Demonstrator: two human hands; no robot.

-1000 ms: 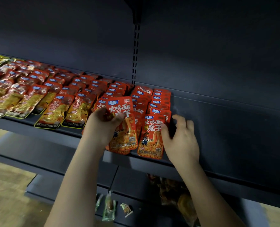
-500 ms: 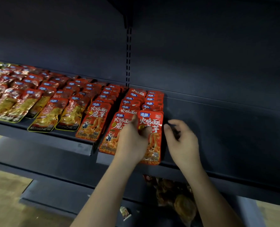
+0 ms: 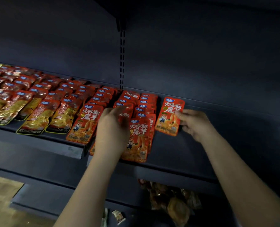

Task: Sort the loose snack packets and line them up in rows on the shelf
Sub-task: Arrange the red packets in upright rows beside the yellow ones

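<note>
the right hand (image 3: 195,124) pinches a red packet (image 3: 169,116) by its right edge, thumb on the front and the other fingers curled behind. the packet lies on the dark shelf (image 3: 177,149), just beside the right end of the rows. its long axis runs from the front of the shelf to the back, a little tilted, with the blue logo at the far end and the print facing up.

the left hand (image 3: 112,128) rests on the front packets of the rows (image 3: 136,105), fingers spread and nearly straight. it is blurred, so i cannot tell if it grips anything. it covers part of one front packet; another front packet (image 3: 138,140) beside it sticks out over the shelf edge.

the rows of red packets overlap like tiles from front to back. to the left are more rows, of orange and yellow packets (image 3: 36,118) with their long axis also front to back.

on the lower shelf (image 3: 57,195) lies a loose pile of brown packets (image 3: 173,200), and two small packets (image 3: 118,217) lie near it.
</note>
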